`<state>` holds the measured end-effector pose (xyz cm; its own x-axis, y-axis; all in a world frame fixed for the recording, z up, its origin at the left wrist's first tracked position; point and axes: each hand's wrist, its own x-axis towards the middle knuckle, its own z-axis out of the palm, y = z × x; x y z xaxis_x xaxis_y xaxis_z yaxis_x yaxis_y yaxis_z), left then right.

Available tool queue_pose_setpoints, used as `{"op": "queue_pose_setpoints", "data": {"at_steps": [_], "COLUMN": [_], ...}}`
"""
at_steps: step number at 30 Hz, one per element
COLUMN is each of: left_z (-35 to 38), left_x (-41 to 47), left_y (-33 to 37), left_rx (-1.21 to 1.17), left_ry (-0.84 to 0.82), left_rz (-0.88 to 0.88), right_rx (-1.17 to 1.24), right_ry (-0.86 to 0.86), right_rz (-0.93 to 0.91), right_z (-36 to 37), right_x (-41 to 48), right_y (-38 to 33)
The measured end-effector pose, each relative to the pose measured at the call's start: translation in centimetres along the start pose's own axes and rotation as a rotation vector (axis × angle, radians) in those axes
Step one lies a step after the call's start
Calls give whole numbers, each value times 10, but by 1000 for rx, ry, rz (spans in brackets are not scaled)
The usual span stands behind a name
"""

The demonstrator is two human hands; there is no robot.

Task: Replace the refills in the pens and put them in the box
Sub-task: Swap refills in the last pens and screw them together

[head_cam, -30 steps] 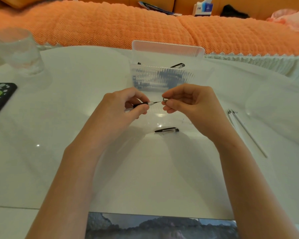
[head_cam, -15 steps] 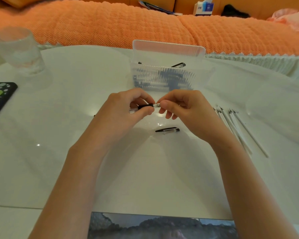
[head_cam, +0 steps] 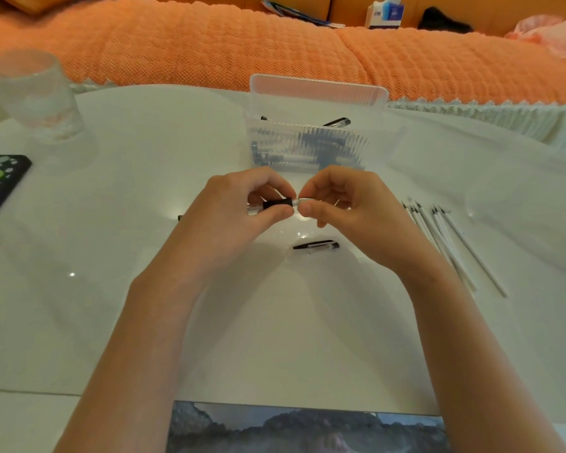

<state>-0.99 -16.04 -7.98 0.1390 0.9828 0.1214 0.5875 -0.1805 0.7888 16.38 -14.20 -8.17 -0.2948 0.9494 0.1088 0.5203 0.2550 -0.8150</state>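
The left hand [head_cam: 239,207] pinches the pen [head_cam: 276,203] by its black sleeve, and the right hand [head_cam: 343,207] pinches its silver tip, above a glossy white table [head_cam: 111,256]. Just beyond the grip stands the clear box [head_cam: 317,93] holding pens. Refills [head_cam: 438,237] lie to its right, and a loose pen part [head_cam: 316,245] lies just nearer. An orange sofa [head_cam: 209,44] runs behind.

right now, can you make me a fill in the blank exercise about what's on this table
1. The left hand and right hand together hold one ____.
2. The white refills lie on the table to the ____ of both hands.
3. The drinking glass stands at the table's far ____ corner.
4. The sofa cover behind the table is coloured ____.

Missing words: pen; right; left; orange
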Motion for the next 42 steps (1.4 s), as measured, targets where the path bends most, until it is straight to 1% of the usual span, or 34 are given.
{"op": "queue_pose_setpoints", "data": {"at_steps": [6,12,15,18,23,30,32,35,37,40,42], "left_z": [-1,0,-3,-5,-8,-8,-8,-9,-10,-9,-9], "left_x": [1,1,0,0,0,0,1,1,1,1,1], "left_y": [-1,0,-3,-7,-3,-4,-6,-9,-10,-10,-10], "left_rx": [-6,-42,-90,-74,-97,-70,-45,-12,0,8,3], "left_ry": [10,11,-17,-46,43,114,122,116,113,110,112], "left_rz": [5,18,-19,-45,-29,-32,-38,-50,-53,-48,-51], "right_rx": [-4,-12,7,8,22,20,-44,-198,-287,-335,-331], "right_ry": [35,23,80,100,71,72,40,-97,-164,-207,-205], "right_rz": [6,-24,-26,-24,-11,19,51,111,120,110,107], "right_z": [-4,-2,-4,-6,-6,-11,-17,-22,-21,-17,-16], "right_x": [0,-2,-1,-1,-3,-3,-6,-14,-17,-18,-17], "right_y": [-1,-1,-2,-2,-2,0,4,9,10,8,7]}}
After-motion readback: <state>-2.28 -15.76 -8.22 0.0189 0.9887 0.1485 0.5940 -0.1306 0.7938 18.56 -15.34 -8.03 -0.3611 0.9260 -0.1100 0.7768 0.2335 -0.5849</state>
